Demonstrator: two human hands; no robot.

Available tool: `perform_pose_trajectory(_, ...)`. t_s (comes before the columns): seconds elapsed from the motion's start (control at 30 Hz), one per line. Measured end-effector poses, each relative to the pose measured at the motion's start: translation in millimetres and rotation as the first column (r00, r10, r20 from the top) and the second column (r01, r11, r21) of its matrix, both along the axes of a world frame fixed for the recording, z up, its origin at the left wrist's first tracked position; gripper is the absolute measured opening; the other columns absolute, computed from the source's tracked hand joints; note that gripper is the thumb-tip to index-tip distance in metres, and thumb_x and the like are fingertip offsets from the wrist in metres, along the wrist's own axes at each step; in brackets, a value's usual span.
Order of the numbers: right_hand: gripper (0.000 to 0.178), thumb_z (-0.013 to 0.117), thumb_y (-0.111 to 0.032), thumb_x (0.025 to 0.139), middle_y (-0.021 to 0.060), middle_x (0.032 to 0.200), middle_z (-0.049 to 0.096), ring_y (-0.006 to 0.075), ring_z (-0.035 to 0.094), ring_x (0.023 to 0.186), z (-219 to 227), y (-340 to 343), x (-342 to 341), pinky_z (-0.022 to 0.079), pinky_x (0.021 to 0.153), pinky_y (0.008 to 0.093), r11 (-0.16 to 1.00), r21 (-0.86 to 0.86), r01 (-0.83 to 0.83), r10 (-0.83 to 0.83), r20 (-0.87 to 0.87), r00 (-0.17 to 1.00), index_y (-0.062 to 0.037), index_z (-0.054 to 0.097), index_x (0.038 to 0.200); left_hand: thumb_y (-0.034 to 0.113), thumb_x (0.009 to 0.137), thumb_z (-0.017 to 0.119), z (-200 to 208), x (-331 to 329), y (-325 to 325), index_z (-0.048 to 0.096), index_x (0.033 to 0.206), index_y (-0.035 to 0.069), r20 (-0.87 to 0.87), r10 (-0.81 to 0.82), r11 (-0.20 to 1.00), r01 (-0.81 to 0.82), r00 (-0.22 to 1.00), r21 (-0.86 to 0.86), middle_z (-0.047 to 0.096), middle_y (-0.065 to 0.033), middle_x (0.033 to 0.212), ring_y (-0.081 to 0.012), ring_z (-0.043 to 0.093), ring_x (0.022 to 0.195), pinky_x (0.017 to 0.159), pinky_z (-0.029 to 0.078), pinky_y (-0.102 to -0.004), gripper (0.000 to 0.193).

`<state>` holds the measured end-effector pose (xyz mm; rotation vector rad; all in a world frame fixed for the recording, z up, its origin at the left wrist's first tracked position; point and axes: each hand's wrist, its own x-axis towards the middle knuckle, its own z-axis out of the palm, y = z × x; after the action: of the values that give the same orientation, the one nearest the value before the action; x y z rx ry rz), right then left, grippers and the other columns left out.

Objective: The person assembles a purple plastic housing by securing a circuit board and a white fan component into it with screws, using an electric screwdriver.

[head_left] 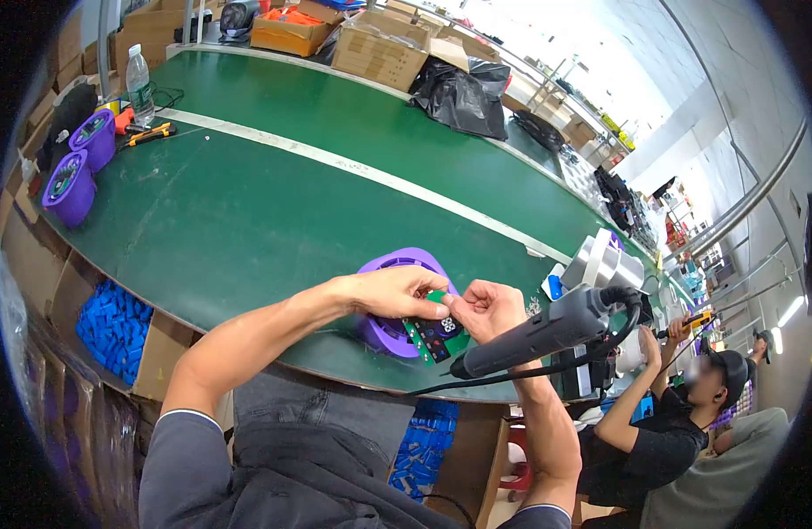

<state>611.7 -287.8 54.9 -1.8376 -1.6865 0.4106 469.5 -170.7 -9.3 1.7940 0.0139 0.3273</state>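
A green circuit board with black and white parts is tilted over a purple plastic housing at the table's near edge. My left hand reaches across the housing, its thumb and fingers closed on the board's upper part. My right hand is closed in a pinch close to the left thumb, above the board. Whatever sits between its fingertips is too small to make out. In front of my right forearm hangs a grey electric screwdriver with a black cable, its tip near the board.
Two purple housings with boards inside, pliers and a water bottle stand at the far left of the green table. Boxes of blue parts lie below the edge. A silver cylinder and a co-worker are at right.
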Motion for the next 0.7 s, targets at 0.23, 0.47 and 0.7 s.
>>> perform_pose_trajectory(0.23, 0.038, 0.067, -0.029, 0.079, -0.0081, 0.046, 0.04, 0.0033, 0.036, 0.044, -1, -5, 25, 0.021, 0.039, 0.0238, 0.964, -0.243, -0.111, -0.034, -0.522, 0.852, -0.0083, 0.049, 0.052, 0.024, 0.088, 0.057, 11, 9, 18, 0.053, 0.09, 0.004, 0.052, -0.298, 0.953, 0.293, 0.953, 0.077, 0.04, 0.0073, 0.071, -0.0023, 0.037, 0.067, 0.057, 0.033, -0.0212, 0.02)
perform_pose_trajectory(0.47, 0.012, 0.052, -0.015, 0.086, 0.0031, 0.077, 0.057, 0.0122, 0.056, 0.068, 35, -54, 146, 0.047, 0.059, 0.0261, 0.926, 0.171, 0.337, -0.068, -0.801, 0.595, -0.0048, 0.057, 0.087, 0.026, 0.086, 0.06, 16, -10, 25, 0.054, 0.081, 0.006, -0.027, -0.275, 0.958, 0.272, 0.961, -0.089, 0.044, 0.007, 0.07, -0.0019, 0.038, 0.065, 0.056, 0.032, -0.0211, 0.022)
perform_pose_trajectory(0.7, 0.025, 0.059, -0.013, 0.082, -0.0043, 0.051, 0.036, 0.0073, 0.034, 0.039, -61, -189, 113, 0.026, 0.036, 0.0222, 0.83, -0.058, 0.554, -0.412, -0.734, 0.54, -0.0125, 0.042, 0.063, 0.031, 0.087, 0.059, 15, 1, 32, 0.054, 0.084, 0.007, -0.196, -0.072, 0.984, 0.038, 0.978, -0.171, 0.046, 0.0072, 0.07, -0.0014, 0.039, 0.066, 0.056, 0.032, -0.0198, 0.025)
